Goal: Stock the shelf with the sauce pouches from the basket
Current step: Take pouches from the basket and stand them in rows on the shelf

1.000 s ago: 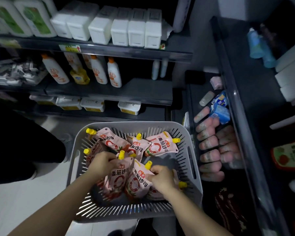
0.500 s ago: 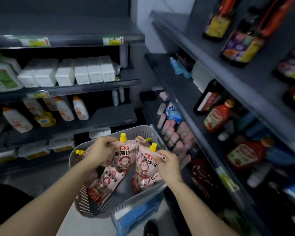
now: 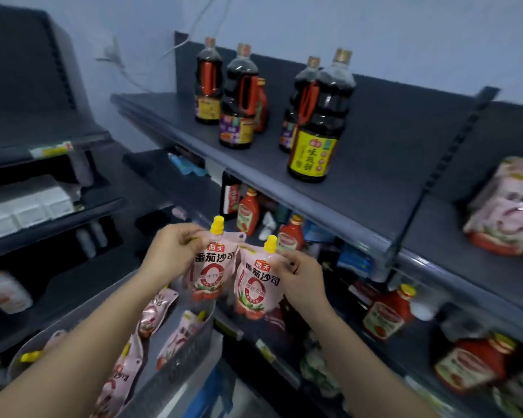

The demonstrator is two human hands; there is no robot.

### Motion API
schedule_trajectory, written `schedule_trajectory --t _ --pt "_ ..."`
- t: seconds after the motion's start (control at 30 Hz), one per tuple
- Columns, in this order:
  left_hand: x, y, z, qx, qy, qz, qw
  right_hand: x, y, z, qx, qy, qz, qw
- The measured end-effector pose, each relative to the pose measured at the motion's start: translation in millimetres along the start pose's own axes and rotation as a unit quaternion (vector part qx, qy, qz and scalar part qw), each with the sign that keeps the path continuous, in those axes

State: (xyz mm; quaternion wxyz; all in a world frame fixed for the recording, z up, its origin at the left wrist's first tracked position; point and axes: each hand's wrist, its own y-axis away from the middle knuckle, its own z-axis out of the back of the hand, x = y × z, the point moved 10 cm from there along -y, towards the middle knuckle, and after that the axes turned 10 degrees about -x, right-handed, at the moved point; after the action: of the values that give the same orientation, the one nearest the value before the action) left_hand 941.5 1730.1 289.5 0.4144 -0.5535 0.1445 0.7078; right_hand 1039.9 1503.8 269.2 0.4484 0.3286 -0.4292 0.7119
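Note:
My left hand [image 3: 171, 251] grips the top corner of a pink sauce pouch [image 3: 212, 267] with a yellow cap. My right hand [image 3: 302, 277] holds a second pink sauce pouch [image 3: 255, 289] by its upper right edge. Both pouches hang upright, side by side, in front of the dark shelving unit. Below them the grey basket [image 3: 176, 366] holds several more pink pouches [image 3: 124, 378]. A stack of the same pouches [image 3: 507, 206] lies on the upper shelf [image 3: 375, 194] at the far right.
Dark soy sauce bottles [image 3: 317, 116] stand on the upper shelf. Red ketchup bottles [image 3: 387, 312] fill the shelf below. To the left, another shelving unit carries white boxes [image 3: 22, 211] and white bottles [image 3: 5, 292]. A blue crate [image 3: 215, 390] sits under the basket.
Both hands lifted a pouch each out of the basket and rose to the right toward the shelves. My view swung up from the basket to the upper shelf.

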Motion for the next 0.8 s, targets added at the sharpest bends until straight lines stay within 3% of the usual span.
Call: schedule_trajectory --t 0.3,0.8 --pt "-157.0 52.5 -125.2 0.118 0.053 -0.136 0.982 6.5 32.1 213.2 -0.15 0.026 0.027 0.988" --pt "-371.7 198.3 -338.4 0.241 0.188 -0.173 0.936 -7.1 123.0 553.2 -0.323 0.055 0.001 0.945"
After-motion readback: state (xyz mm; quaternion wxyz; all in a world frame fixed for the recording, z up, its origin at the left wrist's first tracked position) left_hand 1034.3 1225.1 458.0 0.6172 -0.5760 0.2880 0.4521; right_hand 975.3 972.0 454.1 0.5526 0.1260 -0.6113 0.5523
